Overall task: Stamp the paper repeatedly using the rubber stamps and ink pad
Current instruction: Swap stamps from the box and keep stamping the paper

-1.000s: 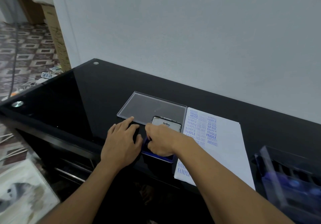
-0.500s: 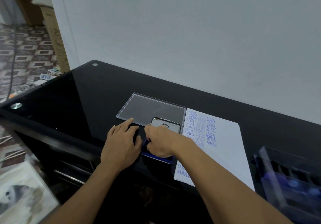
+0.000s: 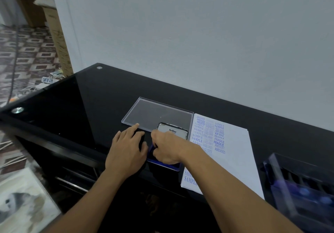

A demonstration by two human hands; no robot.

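Nothing moved: L hand (image 3: 126, 151) flat; R hand (image 3: 168, 147) curled on 1 ink pad (image 3: 169, 165), grip unclear.

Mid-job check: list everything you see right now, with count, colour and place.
table: one, black glass, against the wall
paper: one, white with blue prints, right of the ink pad
ink pad: one, blue, lid open, near table edge
clear tray: one, see-through, behind the ink pad
rack: one, dark, blurred, far right
box: one, brown, by the wall, far left
left hand: flat on table, beside ink pad
right hand: curled over ink pad, its hold hidden
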